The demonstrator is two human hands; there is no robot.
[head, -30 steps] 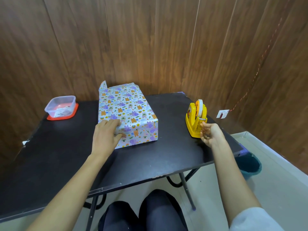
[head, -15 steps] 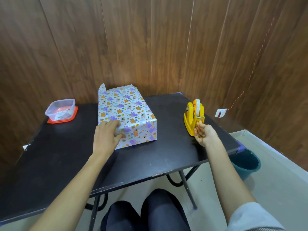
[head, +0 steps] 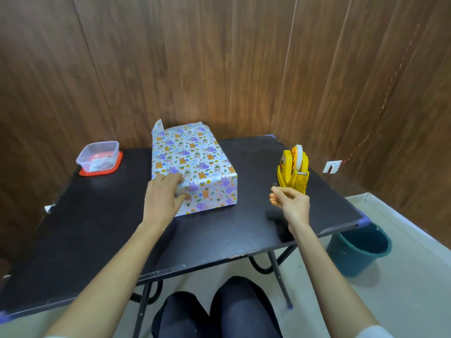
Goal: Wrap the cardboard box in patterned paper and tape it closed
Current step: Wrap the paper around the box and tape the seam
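The box wrapped in patterned paper (head: 192,164) lies on the black table (head: 97,228), its far end flap standing up loose. My left hand (head: 164,195) presses on the box's near left corner, fingers on top and thumb on the front face, holding the paper down. My right hand (head: 290,203) hovers just in front of the yellow tape dispenser (head: 294,170), thumb and fingers pinched together on what looks like a short piece of clear tape, hard to make out.
A clear plastic container on a red lid (head: 99,158) stands at the table's far left. A teal bucket (head: 361,250) sits on the floor beyond the table's right corner. Wooden wall panels close off the back. My knees are under the near edge.
My right hand has pulled back from the dispenser toward me and leftward, fingers now pinched. My left hand has stayed on the box corner.
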